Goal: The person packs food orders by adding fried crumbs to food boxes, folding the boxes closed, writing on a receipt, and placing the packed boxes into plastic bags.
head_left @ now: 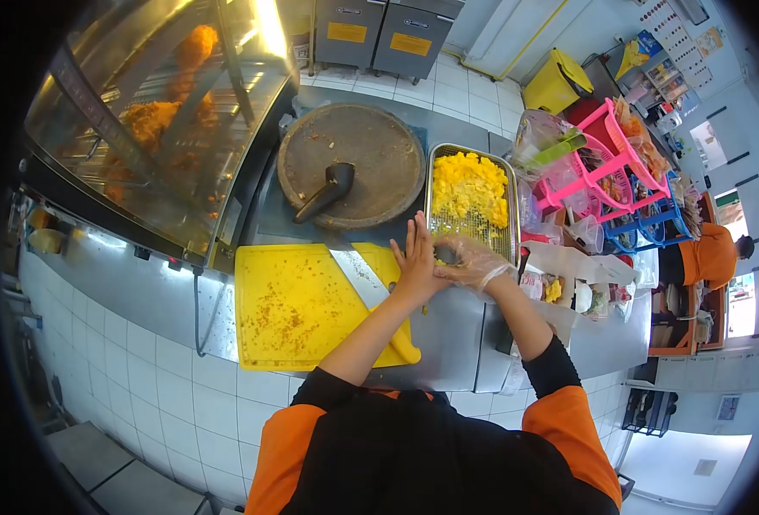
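Note:
My left hand [417,264] is bare and held up with its fingers stretched, over the steel counter in front of the metal tray [517,225]. My right hand [476,264] wears a clear plastic glove. Its curved fingers and thumb stand apart and meet the left palm; I make out nothing held between them. Crumbled yellow food [469,190] lies on the mesh inside the tray. Under my left forearm, a large knife [355,273] with a yellow handle rests slantwise across the yellow cutting board [285,300], where brown crumbs are scattered.
A wide stone mortar [379,146] with a dark pestle [326,190] stands behind the board. Left is a lit glass display case [148,163] with fried pieces inside. Pink and blue baskets [620,167] and a container of packets [560,257] crowd the right. Another person [710,256] is far right.

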{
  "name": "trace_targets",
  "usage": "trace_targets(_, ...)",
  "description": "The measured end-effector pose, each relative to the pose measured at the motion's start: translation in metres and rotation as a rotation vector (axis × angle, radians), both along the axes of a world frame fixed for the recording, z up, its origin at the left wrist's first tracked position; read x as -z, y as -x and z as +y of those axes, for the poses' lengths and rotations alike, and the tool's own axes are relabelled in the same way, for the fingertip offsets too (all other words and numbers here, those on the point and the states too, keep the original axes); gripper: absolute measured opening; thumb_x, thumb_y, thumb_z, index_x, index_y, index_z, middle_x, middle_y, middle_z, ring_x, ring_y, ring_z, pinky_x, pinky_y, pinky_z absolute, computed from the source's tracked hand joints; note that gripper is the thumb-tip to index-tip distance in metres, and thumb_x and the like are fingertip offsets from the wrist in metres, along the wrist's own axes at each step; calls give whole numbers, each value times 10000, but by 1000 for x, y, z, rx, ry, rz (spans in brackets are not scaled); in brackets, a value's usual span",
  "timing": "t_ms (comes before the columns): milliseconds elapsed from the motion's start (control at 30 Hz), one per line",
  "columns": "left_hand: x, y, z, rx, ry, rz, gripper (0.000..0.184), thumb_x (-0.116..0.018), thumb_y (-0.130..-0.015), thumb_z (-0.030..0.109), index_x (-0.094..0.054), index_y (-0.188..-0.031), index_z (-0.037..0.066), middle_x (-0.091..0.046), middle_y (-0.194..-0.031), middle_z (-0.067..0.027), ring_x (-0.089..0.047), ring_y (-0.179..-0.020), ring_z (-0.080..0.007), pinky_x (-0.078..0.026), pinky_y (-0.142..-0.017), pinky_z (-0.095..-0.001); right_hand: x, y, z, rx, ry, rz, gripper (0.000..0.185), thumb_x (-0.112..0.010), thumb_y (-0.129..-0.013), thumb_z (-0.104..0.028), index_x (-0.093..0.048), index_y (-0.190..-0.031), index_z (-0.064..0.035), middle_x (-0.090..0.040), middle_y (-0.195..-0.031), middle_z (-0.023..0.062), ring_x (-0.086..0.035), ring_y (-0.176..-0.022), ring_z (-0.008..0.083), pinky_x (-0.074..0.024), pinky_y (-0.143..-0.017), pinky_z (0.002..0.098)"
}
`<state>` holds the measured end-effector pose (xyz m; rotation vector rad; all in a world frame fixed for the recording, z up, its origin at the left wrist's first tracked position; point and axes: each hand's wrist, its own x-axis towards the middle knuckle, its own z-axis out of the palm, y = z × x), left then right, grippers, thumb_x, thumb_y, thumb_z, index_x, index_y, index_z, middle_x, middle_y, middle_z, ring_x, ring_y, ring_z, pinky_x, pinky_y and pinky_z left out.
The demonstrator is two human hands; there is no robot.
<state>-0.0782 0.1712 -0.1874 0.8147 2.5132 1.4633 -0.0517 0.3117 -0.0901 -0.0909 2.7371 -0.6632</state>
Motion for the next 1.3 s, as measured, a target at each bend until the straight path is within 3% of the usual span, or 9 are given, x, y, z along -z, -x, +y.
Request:
trace_targets(167, 3, 5, -6, 56, -1, 3, 1411, -844, -598, 483, 143, -1499, 29, 11, -1595, -190, 12, -1468, -395, 1, -1062, -700, 7, 2, 7, 191, 172, -103, 521, -756, -768, -360, -563, -1192, -126, -576, -1245, 121, -547, -1162, 295, -432, -982, 373)
trace_targets(267, -5, 4, -18, 104, 25, -22, 1359, -814, -653, 490, 144, -1499, 28, 21, -1591, -204, 30, -1464, -409, -6, -1072, -686, 30, 6, 24, 299, 312, 54, 485, -778, -747, -226, -566, -1174, -139, -587, -1213, 106, -556, -1140, 262, -437, -969, 338)
trace_targets(367, 2, -7, -27, 89, -50, -8, 1266, -763, -730, 471, 139, -1500, 27, 25, -1591, -206, 38, -1462, -415, -16, -1081, -675, 20, 6, 22, 450, 246, 41, 484, -764, -747, -147, -567, -1189, -149, -561, -1249, 107, -550, -1159, 285, -434, -983, 334)
trace_targets(467, -1, -21, -36, 85, -64, -28, 1197, -733, -786, 435, 135, -1501, 26, 62, -1592, -202, 44, -1466, -401, -31, -1102, -630, 16, 5, 18, 207, -19, 222, 525, -721, -765, -105, -533, -1251, -161, -511, -1307, 144, -526, -1198, 320, -419, -1012, 352)
trace_targets(567, -2, -21, -37, 53, -19, -14, 1149, -714, -807, 411, 113, -1506, 25, 61, -1593, -200, 36, -1467, -399, -41, -1105, -624, 21, 7, 25, 112, 67, 230, 559, -652, -796, -69, -477, -1319, -152, -461, -1348, 191, -492, -1232, 352, -401, -1037, 380)
trace_targets(867, 1, -14, -13, -1, -49, 29, 1254, -774, -728, 456, 108, -1501, 12, 129, -1566, -258, 16, -1461, -423, -100, -1080, -672, 14, 16, 12, 218, -122, 150, 498, -513, -838, -23, -431, -1328, -43, -496, -1304, 270, -485, -1219, 404, -387, -1042, 407)
trace_targets(1033, 14, -18, -12, 26, 47, -19, 1344, -841, -655, 408, 132, -1497, 21, 149, -1567, -242, 48, -1464, -409, -69, -1073, -691, -25, 3, -30, 105, -213, -33, 486, -510, -867, -250, -497, -1297, -24, -583, -1226, 230, -565, -1139, 376, -437, -976, 465)
trace_targets(1133, 22, -16, -7, 19, 40, -39, 1391, -863, -619, 408, 151, -1496, 33, 160, -1570, -227, 66, -1465, -400, -40, -1074, -692, -13, -8, -24, 38, -208, 91, 485, -550, -857, -306, -535, -1263, -43, -610, -1193, 208, -585, -1118, 362, -460, -944, 448)
trace_targets(1300, 17, -16, -8, 32, 41, -84, 1425, -868, -603, 424, 181, -1490, 43, 175, -1571, -211, 98, -1462, -397, -13, -1080, -683, -18, -2, -22, 123, -113, -56, 489, -626, -820, -388, -582, -1215, -102, -637, -1138, 190, -612, -1061, 347, -482, -906, 400)
